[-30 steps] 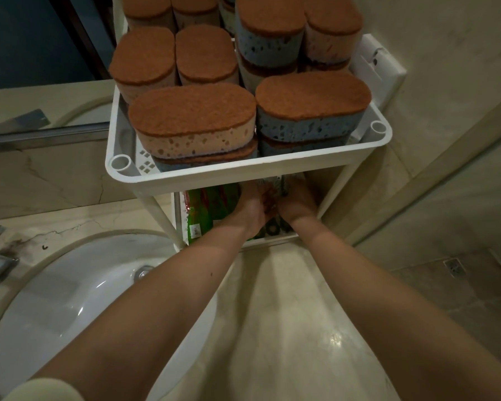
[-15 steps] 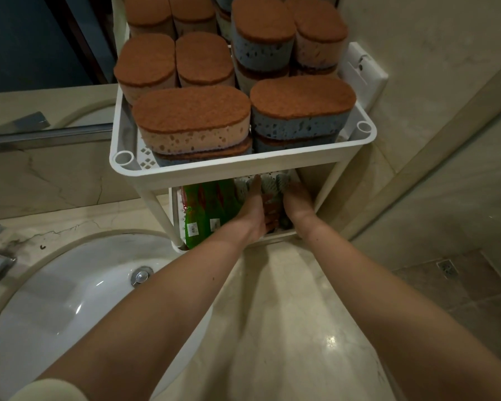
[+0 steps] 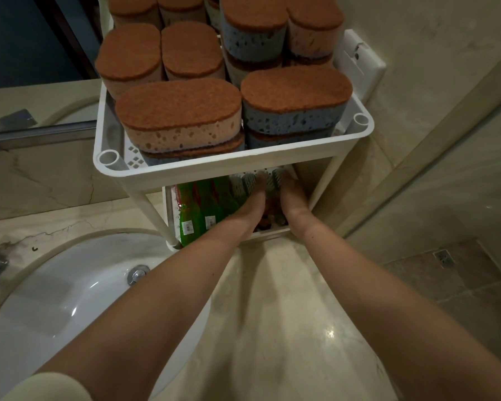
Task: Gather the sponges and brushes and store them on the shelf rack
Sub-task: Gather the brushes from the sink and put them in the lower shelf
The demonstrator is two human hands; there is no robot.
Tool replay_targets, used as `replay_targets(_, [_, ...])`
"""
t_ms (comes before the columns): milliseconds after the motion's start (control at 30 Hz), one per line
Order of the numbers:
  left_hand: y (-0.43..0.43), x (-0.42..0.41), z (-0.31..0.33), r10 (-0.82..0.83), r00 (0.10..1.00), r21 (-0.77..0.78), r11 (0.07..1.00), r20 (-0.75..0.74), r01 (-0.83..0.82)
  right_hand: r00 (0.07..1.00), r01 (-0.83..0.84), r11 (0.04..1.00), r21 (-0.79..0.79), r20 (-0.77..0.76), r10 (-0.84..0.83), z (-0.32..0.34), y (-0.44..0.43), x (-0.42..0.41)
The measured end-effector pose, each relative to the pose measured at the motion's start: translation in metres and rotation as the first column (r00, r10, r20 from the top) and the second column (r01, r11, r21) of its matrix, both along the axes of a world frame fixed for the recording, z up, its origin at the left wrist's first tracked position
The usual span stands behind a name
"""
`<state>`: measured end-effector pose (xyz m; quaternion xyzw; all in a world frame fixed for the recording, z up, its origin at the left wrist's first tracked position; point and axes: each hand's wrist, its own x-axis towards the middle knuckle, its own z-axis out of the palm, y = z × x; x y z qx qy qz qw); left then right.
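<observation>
Two hands of yours lay inside rack [image 3: 266,236] lower tier: left hand [image 3: 250,208], right hand [image 3: 292,198], fingers straight, palms pressing brush [image 3: 270,186] between them. Brush long axis seemed to run away from you; both hands equally near.

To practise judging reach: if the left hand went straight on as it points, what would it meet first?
Likely the grey brushes at the left hand's fingertips, on the lower shelf; depth unclear.

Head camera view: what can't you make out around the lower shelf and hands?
Head view only:
- Whether left hand or right hand grips a brush: dim, fingers among bristles.
- Back of lower tray: hidden by top tray.
- Tops of rear sponges: cut off by upper edge.
- Labels on green packets: too small.
</observation>
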<state>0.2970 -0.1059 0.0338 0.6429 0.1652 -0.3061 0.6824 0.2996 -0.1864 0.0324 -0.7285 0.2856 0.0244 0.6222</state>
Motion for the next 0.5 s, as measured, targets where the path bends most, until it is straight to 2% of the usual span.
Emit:
replay_targets(167, [-0.0028, -0.0016, 0.0071, -0.146, 0.988, 0.133, 0.981, 0.044, 0.139, 0.999, 0.031, 0.999, 0.026, -0.030, -0.030, 0.0011, 0.0000, -0.0009])
replay_targets(400, [0.0008, -0.0026, 0.0057, -0.103, 0.992, 0.200, 0.976, 0.071, 0.087, 0.996, -0.013, 0.999, 0.030, -0.090, 0.016, 0.0060, 0.0012, -0.0020])
replay_targets(500, [0.0031, -0.0070, 0.0098, -0.077, 0.994, 0.171, 0.983, 0.078, 0.063, 0.997, -0.004, 1.000, 0.021, -0.083, 0.006, 0.0088, 0.0013, -0.0054])
